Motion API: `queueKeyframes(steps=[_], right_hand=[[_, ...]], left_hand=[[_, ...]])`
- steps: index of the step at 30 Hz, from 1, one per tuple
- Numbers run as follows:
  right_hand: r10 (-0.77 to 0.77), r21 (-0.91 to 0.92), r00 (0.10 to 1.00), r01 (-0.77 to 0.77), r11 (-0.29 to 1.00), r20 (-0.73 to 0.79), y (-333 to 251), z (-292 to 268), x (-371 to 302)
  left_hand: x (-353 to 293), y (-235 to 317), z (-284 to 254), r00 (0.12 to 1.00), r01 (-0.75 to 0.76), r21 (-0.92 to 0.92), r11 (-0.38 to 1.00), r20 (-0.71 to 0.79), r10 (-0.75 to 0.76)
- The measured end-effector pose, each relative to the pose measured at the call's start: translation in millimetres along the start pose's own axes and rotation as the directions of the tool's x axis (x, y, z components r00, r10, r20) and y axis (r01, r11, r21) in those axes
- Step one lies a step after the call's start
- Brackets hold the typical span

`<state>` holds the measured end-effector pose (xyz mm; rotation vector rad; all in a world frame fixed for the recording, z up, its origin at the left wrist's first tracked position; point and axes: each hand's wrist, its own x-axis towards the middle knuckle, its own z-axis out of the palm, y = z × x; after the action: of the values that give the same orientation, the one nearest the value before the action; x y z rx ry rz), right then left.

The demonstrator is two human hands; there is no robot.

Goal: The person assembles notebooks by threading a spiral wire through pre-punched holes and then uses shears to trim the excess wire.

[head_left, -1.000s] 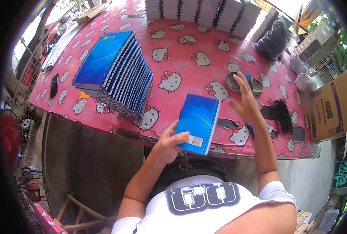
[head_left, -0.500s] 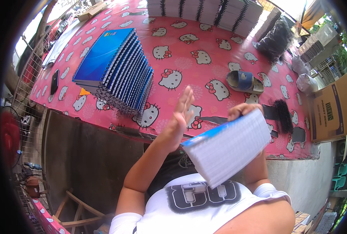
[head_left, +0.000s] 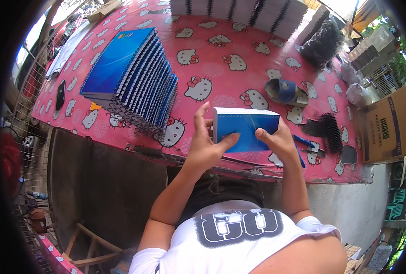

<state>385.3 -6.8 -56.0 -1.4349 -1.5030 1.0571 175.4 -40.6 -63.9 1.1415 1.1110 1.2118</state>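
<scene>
Between my two hands is a thick notebook block (head_left: 246,130) with a blue cover, white page edges and a row of small holes along its far edge. No coil shows on it. My left hand (head_left: 206,146) grips its left end, thumb on the cover. My right hand (head_left: 278,140) holds the right end, its thumb also on the cover. Blue-handled pliers (head_left: 309,145) lie on the table just right of my right hand. Beside them is a bunch of black spiral coils (head_left: 331,132). Left of my hands stands a tall stack of spiral-bound blue notebooks (head_left: 130,68).
The table (head_left: 207,98) has a pink patterned cover, torn along its front edge. A blue slipper (head_left: 285,92) lies beyond my right hand. Rows of bound notebooks (head_left: 244,13) and a black plastic bag (head_left: 321,43) are at the back. A phone (head_left: 60,95) lies far left; a cardboard box (head_left: 390,125) is at right.
The notebook block has turned from tilted, page edges toward me, to blue cover up. My left hand, open and apart before, now grips it too. The pliers have come into sight.
</scene>
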Motion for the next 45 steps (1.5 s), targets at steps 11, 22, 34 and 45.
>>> queueKeyframes(steps=[11,22,34,45], right_hand=[[-0.534,-0.439,0.61,0.792,0.424,0.585,-55,31,1],[-0.293,-0.581,0.648,0.761,0.289,0.703,-66,75,10],[-0.356,-0.392,0.56,0.806,0.443,0.748,-72,67,30],[-0.499,-0.276,0.686,0.696,0.663,0.53,-74,49,32]], left_hand=[[9,7,-41,0.996,0.085,0.286,0.954,-0.047,-0.075],[-36,-4,-50,0.87,-0.26,-0.011,0.966,-0.437,0.229],[-32,-21,-55,0.926,-0.167,-0.298,0.94,-0.375,0.046],[-13,0,-38,0.944,-0.283,-0.248,0.926,-0.244,0.223]])
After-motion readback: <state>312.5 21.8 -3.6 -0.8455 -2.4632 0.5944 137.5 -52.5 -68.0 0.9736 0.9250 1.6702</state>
